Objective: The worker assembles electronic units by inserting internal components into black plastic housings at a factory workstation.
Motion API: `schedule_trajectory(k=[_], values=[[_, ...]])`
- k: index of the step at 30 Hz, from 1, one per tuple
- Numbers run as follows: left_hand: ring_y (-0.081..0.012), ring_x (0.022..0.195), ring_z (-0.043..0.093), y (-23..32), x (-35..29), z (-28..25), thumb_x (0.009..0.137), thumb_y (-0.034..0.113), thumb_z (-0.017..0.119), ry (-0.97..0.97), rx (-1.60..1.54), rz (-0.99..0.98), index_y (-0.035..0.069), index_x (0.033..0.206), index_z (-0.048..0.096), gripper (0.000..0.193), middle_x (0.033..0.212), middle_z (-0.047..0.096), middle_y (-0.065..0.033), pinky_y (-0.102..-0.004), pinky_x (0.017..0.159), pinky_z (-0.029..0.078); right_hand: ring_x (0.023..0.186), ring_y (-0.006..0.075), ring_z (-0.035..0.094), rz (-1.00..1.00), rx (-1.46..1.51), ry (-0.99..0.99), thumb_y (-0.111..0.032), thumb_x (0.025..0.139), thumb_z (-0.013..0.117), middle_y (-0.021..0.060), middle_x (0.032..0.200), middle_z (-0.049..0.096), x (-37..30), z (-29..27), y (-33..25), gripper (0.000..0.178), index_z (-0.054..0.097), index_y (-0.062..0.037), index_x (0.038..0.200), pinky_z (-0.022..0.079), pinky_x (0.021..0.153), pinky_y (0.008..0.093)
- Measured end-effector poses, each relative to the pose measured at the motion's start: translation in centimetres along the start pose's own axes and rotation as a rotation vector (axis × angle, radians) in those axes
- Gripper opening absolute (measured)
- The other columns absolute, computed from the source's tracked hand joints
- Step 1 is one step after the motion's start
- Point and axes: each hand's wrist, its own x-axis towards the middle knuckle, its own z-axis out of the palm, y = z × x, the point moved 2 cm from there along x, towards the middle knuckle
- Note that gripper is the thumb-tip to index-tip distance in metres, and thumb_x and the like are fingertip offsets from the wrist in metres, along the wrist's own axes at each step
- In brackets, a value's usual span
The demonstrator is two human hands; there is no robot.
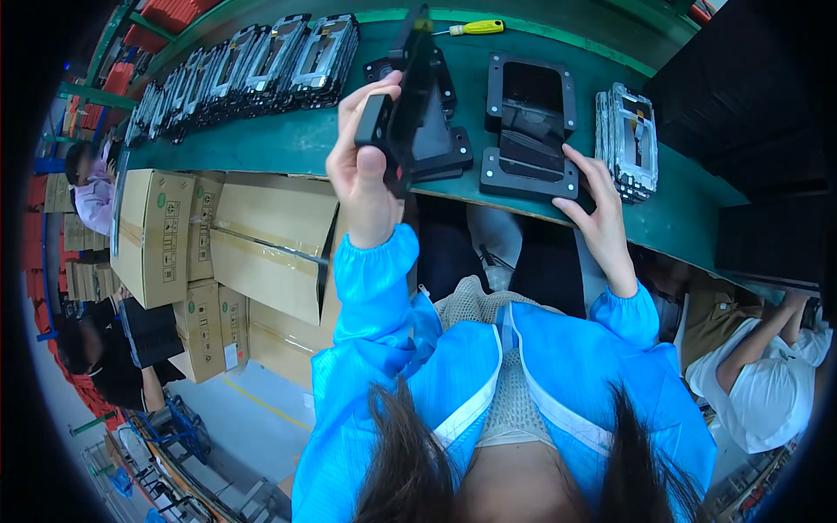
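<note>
My left hand [364, 179] is closed round a black fixture block [375, 120], raised above the table edge and tilted so that its dark flat plate is seen nearly edge-on. Behind it, partly hidden, another black fixture [455, 150] lies on the table with a grey screen-like panel in it. My right hand [600, 213] has thumb and fingers at the near right corner of a second black fixture [493, 179], the corner between them. Glossy dark glass panels [532, 113] lie in that fixture. Whether the glass is one piece or two I cannot tell.
Rows of stacked metal phone frames [323, 57] stand at the back left; another stack [629, 139] is right of the fixtures. A yellow-handled screwdriver [478, 28] lies at the back. Dark boxes [741, 105] rise at right, cardboard boxes [266, 235] at left. Other people work on both sides.
</note>
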Motion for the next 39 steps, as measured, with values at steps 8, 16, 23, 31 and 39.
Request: schedule_trajectory(k=[8,16,23,31,39], values=[[-0.0291,0.109,0.059,0.7,1.5,-1.2,0.075,0.035,0.079,-0.362,0.786,0.334,0.000,0.112,0.064,0.053,0.121,0.057,-0.0127,-0.0381,0.091,0.051,0.117,0.0292,0.053,0.006,-0.056,0.014,-0.016,0.082,0.072,0.0130,0.124,0.054,-0.3,-0.1,-0.2,0.058,0.052,-0.0112,0.137,0.044,0.099,0.0390],[-0.0310,0.108,0.060,-2.4,1.9,-1.8,0.066,0.015,0.085,-0.645,1.011,0.206,-0.002,0.110,0.066,0.051,0.123,0.057,-0.0119,-0.0388,0.091,0.052,0.127,0.0295,0.048,-0.350,-0.405,0.083,-0.020,0.088,0.065,0.0101,0.127,0.059,1.1,-2.6,-1.5,0.038,0.063,-0.0093,0.125,0.040,0.105,0.0392],[-0.0319,0.109,0.060,-2.8,2.5,-1.7,0.067,0.021,0.084,-0.798,0.994,0.135,-0.003,0.105,0.069,0.047,0.128,0.056,-0.0116,-0.0397,0.092,0.052,0.129,0.0280,0.047,-0.611,-0.388,-0.132,-0.020,0.093,0.059,0.0078,0.123,0.062,8.0,-1.0,-2.7,0.027,0.066,-0.0090,0.116,0.040,0.105,0.0382],[-0.0360,0.120,0.052,-1.9,-0.3,2.0,0.063,0.026,0.087,-0.678,0.892,0.273,-0.003,0.132,0.051,0.083,0.131,0.052,-0.0174,-0.0419,0.102,0.045,0.118,0.0275,0.052,-0.731,-0.406,-0.369,-0.017,0.092,0.060,0.0102,0.111,0.061,11.6,2.6,-1.4,0.016,0.063,-0.0036,0.101,0.048,0.095,0.0394],[-0.0393,0.125,0.046,-3.8,-2.5,4.5,0.054,0.029,0.091,-0.601,1.061,0.329,-0.007,0.142,0.032,0.112,0.133,0.046,-0.0232,-0.0437,0.105,0.040,0.109,0.0290,0.053,-0.857,-0.437,-0.196,-0.012,0.090,0.062,0.0116,0.103,0.057,11.5,2.6,-1.6,0.013,0.056,-0.0014,0.092,0.049,0.091,0.0373]])
